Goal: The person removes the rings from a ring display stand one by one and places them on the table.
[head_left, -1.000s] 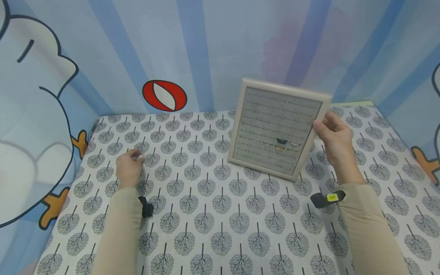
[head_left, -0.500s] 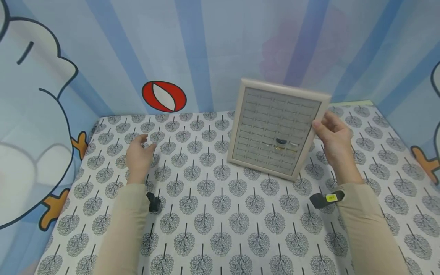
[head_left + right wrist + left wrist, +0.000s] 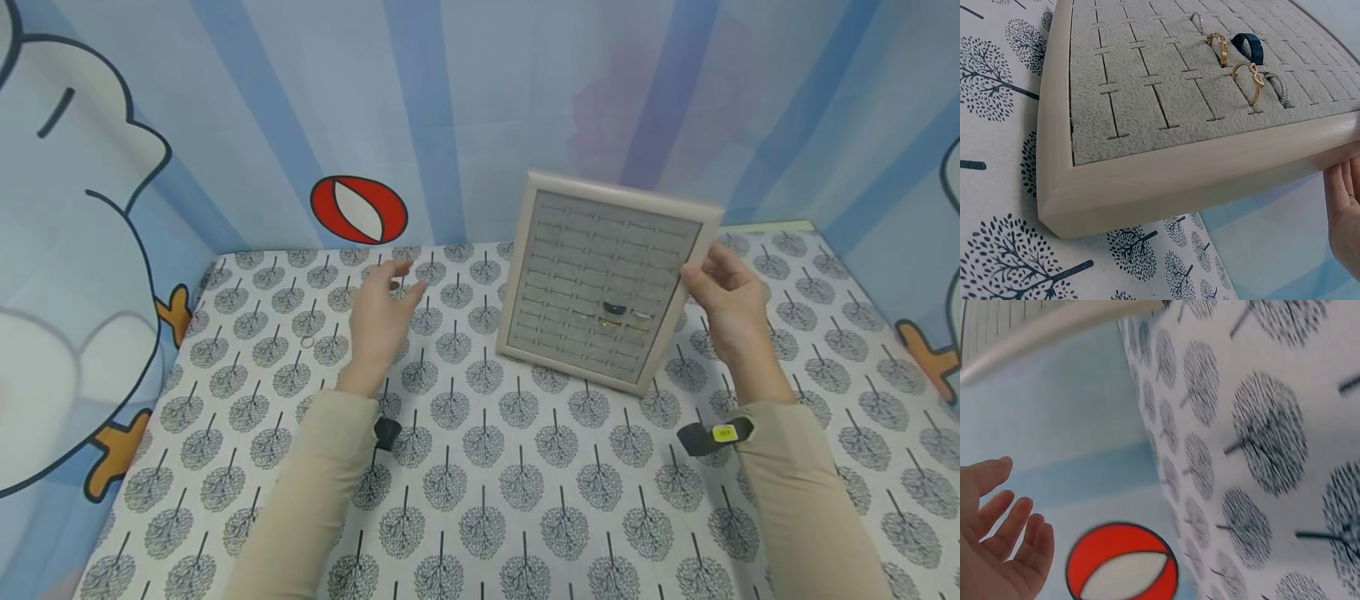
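Observation:
A ring display tray (image 3: 592,287) with a pale frame and a grey slotted pad stands tilted up on the patterned cloth. My right hand (image 3: 731,304) grips its right edge, thumb on the front and fingers behind. Several rings sit in the slots low on the pad, among them a dark blue ring (image 3: 1248,48), a gold ring with a looped top (image 3: 1249,84) and a silver ring (image 3: 1280,89). To the tray's left, my left hand (image 3: 378,321) is in the air, fingers and thumb apart, holding nothing. A small silver-coloured ring (image 3: 307,342) lies on the cloth left of that hand.
A white cloth (image 3: 480,500) printed with dark trees covers the table. Behind it hangs a blue striped backdrop (image 3: 480,108) with a red and white oval. Cartoon-printed panels flank both sides.
My left hand has lifted off the spot where the small ring lies and travelled right towards the tray, its fingers spreading. The right hand and tray have stayed put.

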Demonstrator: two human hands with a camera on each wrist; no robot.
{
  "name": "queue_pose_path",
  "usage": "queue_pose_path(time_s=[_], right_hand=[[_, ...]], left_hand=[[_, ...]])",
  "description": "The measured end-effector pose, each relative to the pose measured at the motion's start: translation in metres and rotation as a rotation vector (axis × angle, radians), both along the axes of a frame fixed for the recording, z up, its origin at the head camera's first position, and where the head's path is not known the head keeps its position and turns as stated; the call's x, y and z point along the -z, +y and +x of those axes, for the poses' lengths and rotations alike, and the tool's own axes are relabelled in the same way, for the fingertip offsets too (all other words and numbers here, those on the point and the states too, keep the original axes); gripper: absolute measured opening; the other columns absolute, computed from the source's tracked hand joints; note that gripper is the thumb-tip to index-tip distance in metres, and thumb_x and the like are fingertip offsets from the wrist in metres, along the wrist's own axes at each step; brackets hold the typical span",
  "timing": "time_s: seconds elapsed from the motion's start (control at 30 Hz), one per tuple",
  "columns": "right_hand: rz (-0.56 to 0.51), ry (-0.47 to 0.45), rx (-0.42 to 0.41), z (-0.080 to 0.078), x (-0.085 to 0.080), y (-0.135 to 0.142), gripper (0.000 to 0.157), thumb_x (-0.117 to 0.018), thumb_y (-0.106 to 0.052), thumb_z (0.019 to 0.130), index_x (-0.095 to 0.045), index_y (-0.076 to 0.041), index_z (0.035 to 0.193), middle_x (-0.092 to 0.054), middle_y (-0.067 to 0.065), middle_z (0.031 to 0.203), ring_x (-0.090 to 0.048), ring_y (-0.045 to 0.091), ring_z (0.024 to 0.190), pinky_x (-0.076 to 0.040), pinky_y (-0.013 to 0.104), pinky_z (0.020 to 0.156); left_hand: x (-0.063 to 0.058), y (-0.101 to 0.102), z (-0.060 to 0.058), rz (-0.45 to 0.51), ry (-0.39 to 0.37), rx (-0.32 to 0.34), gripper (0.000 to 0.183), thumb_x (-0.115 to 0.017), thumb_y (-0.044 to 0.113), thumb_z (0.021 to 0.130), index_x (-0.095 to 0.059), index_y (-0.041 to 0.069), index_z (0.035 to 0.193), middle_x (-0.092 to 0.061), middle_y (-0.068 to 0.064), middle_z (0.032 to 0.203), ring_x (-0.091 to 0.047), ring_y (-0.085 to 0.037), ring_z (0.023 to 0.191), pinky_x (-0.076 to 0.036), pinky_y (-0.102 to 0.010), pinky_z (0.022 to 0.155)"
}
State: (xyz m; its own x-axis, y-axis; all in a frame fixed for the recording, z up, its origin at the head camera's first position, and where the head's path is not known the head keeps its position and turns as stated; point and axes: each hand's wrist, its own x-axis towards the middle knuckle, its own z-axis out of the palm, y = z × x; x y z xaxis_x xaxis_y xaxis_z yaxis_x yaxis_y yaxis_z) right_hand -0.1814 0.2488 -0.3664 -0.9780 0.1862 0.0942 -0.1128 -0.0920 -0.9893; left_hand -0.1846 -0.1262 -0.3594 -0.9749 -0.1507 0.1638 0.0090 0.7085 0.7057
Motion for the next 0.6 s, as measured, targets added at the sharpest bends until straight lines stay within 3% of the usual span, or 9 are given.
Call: queue_pose_path(time_s=[0.27,0.6], right_hand=[[-0.008,0.01,-0.004,-0.001,0.001,0.0,0.049,-0.068,-0.015,0.086,-0.053,-0.016,0.133,-0.062,-0.013,0.104,-0.057,0.002,0.097,-0.048,0.008,0.085],[-0.014,0.015,-0.008,0.0,0.001,0.001,0.048,-0.068,-0.013,0.086,-0.053,-0.016,0.132,-0.063,-0.013,0.104,-0.058,0.002,0.097,-0.048,0.008,0.085]], left_hand=[[-0.005,0.043,0.008,-0.165,0.066,0.155,0.036,-0.061,0.025,0.092,-0.058,0.015,0.127,-0.062,-0.003,0.126,-0.059,-0.022,0.114,-0.055,-0.037,0.084],[0.002,0.097,0.016,-0.171,0.016,0.314,0.032,-0.062,0.023,0.092,-0.059,0.017,0.123,-0.065,-0.001,0.12,-0.062,-0.018,0.107,-0.056,-0.029,0.08]])
